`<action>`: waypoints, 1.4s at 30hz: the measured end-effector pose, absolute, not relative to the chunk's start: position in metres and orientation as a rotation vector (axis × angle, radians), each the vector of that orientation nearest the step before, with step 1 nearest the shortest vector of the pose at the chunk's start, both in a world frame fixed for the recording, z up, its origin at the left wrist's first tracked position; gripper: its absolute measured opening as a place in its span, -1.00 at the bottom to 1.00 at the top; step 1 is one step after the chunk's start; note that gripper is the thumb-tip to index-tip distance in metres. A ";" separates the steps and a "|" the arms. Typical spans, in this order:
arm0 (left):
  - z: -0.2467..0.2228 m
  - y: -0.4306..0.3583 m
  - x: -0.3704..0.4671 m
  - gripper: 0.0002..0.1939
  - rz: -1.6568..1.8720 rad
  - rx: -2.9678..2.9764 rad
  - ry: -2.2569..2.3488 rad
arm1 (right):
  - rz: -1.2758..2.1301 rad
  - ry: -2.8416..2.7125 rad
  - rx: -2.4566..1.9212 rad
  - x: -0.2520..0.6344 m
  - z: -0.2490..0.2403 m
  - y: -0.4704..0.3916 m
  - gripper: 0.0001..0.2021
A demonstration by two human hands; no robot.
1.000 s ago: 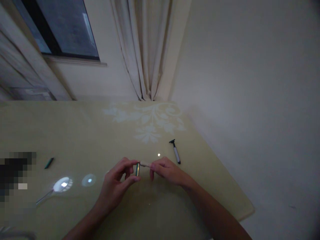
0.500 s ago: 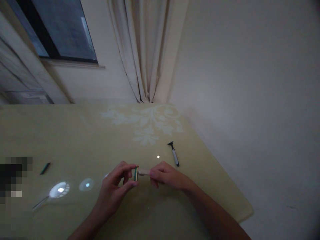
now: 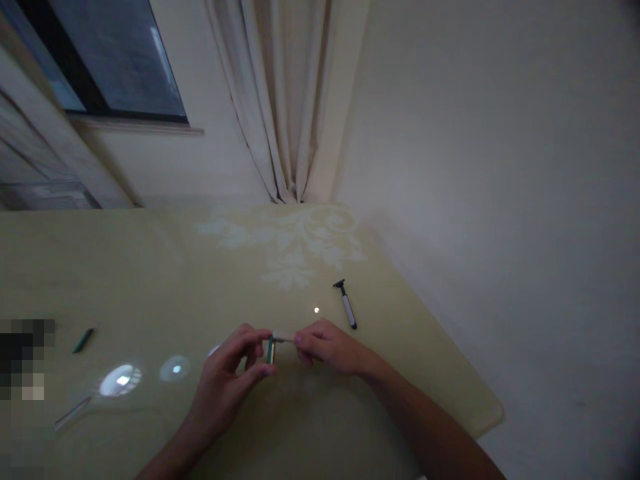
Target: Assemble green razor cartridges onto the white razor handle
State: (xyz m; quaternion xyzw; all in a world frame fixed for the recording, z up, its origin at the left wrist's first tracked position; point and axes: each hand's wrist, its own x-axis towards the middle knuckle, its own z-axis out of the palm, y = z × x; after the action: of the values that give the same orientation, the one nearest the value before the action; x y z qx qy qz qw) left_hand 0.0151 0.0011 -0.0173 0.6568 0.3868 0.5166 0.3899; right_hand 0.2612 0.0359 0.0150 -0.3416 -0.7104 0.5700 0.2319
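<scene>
My left hand (image 3: 227,380) pinches a small green razor head (image 3: 271,349) between thumb and fingers, just above the yellow table (image 3: 150,280). My right hand (image 3: 327,347) grips a pale razor handle (image 3: 283,337) whose tip meets the razor head. The two hands are close together near the table's front middle. Most of the handle is hidden inside my right fist.
A second razor handle (image 3: 346,305), black and grey, lies on the table behind my right hand. A small dark green piece (image 3: 83,340) lies at the left. Light spots (image 3: 120,380) glare on the glossy top. The table's right edge (image 3: 450,347) drops off to a pale floor.
My hands stay together on the razor parts; the handle's tip has shifted slightly up against the head. The camera has drifted a little, shifting the scene.
</scene>
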 end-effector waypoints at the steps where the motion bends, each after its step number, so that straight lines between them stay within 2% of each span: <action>1: -0.017 0.001 0.015 -0.70 1.309 1.669 0.978 | 1.561 -1.939 -0.949 0.261 0.016 0.036 -0.33; 7: -0.017 0.002 0.014 -0.67 1.308 1.670 1.007 | 1.701 -1.943 -0.835 0.258 0.019 0.030 -0.38; 13: -0.018 0.002 0.017 -0.69 1.319 1.660 0.984 | 1.576 -1.954 -0.943 0.261 0.015 0.036 -0.39; 20: -0.018 0.003 0.013 -0.69 1.330 1.624 1.001 | 1.708 -1.949 -0.805 0.257 0.017 0.027 -0.41; 33: -0.014 0.001 0.017 -0.69 1.318 1.658 0.974 | 1.519 -1.975 -0.960 0.260 0.013 0.035 -0.39; 42: -0.015 0.001 0.016 -0.69 1.341 1.643 0.994 | 1.564 -1.967 -0.950 0.258 0.012 0.033 -0.34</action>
State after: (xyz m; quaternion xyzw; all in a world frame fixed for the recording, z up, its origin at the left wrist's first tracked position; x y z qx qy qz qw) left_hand 0.0161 0.0013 -0.0155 0.6461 0.3910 0.5275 0.3893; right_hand 0.2583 0.0334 0.0122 -0.3444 -0.7134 0.5671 0.2256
